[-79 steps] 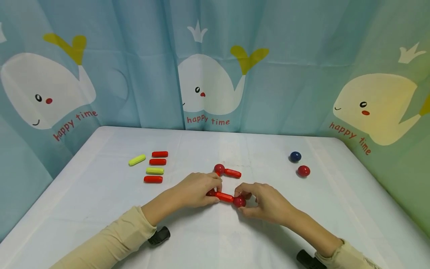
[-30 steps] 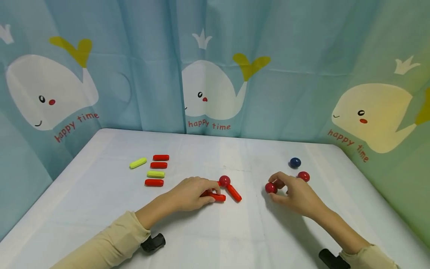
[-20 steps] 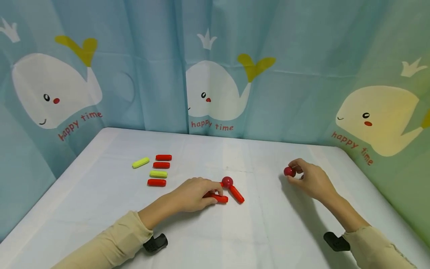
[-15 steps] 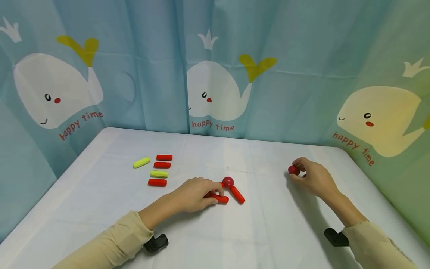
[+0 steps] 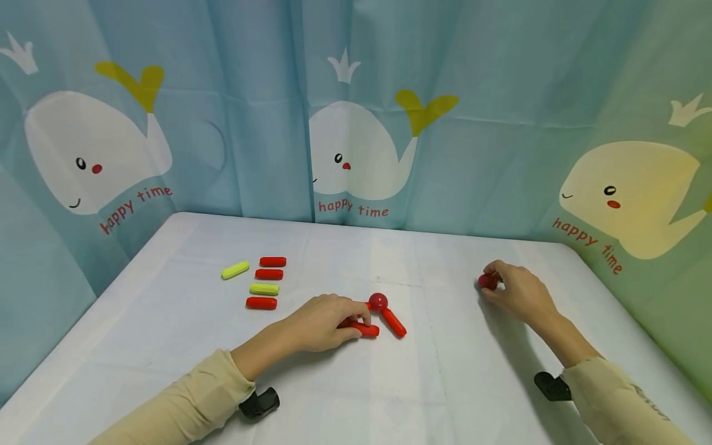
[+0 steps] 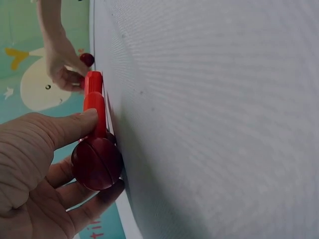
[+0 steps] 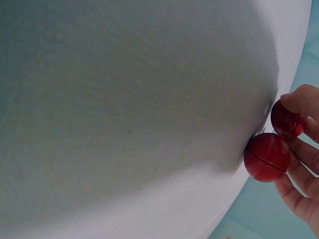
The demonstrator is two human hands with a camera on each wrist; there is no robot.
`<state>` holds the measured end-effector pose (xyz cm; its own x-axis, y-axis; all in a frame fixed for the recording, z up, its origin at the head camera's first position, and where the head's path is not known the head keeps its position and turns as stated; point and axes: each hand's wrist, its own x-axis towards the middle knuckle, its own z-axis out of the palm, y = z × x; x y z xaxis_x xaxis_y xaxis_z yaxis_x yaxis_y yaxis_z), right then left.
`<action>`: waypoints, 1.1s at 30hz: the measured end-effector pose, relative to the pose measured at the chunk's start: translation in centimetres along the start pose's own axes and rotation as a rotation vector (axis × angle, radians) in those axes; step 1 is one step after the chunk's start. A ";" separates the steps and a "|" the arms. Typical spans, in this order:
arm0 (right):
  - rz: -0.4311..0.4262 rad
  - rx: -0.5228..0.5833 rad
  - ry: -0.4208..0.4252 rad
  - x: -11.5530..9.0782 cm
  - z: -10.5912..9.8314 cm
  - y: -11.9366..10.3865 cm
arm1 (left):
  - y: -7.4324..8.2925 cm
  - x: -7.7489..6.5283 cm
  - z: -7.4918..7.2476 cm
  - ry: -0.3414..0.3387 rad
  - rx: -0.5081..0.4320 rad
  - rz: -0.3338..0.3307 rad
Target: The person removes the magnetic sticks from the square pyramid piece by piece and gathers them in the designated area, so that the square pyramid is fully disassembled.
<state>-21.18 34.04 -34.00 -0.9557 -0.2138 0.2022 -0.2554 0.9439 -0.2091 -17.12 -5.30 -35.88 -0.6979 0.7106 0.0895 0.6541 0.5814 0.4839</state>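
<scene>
- Pinching a red rod (image 6: 97, 103) between thumb and fingers, a person's left hand (image 5: 322, 324) is at mid-table, a dark red ball (image 6: 97, 163) joined to the rod's end within the curve of the fingers.
- Thumb and fingers close around a red ball (image 7: 285, 119) as the right hand (image 5: 517, 295) reaches toward the far right of the table; a second red ball (image 7: 267, 157) sits just beside it, though whether the other fingers touch it cannot be told.
- Just past the left fingertips, a glossy joint ball (image 5: 378, 301) bears a slanting rod (image 5: 394, 322) angled toward the near right; more red on its left is partly covered by the hand.
- Farther left, three red sticks (image 5: 261, 303) and a yellow stick (image 5: 264, 288) lie in a loose column, with a tilted yellow stick (image 5: 235, 270) near its far end.
- Tan sleeves (image 5: 189, 395) cover both forearms, a black device (image 5: 259, 405) showing at the left wrist.
- White cloth covers the table (image 5: 334, 395), backed by a blue curtain (image 5: 245, 111) printed with whales and the words "happy time."
</scene>
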 end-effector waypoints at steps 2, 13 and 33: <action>0.003 -0.006 -0.003 0.0 0.1 0.0 | 0.0 0.0 0.0 0.001 -0.001 0.000; 0.016 -0.001 0.017 -0.4 0.0 -0.3 | 0.1 0.1 0.0 0.004 0.009 0.010; -0.206 0.096 0.112 -1.7 2.1 -11.4 | 0.4 0.1 0.0 -0.014 0.029 0.004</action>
<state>-16.97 23.16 -33.94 -0.8614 -0.3644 0.3539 -0.4606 0.8541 -0.2415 -16.97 -4.99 -35.65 -0.6912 0.7183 0.0789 0.6653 0.5899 0.4577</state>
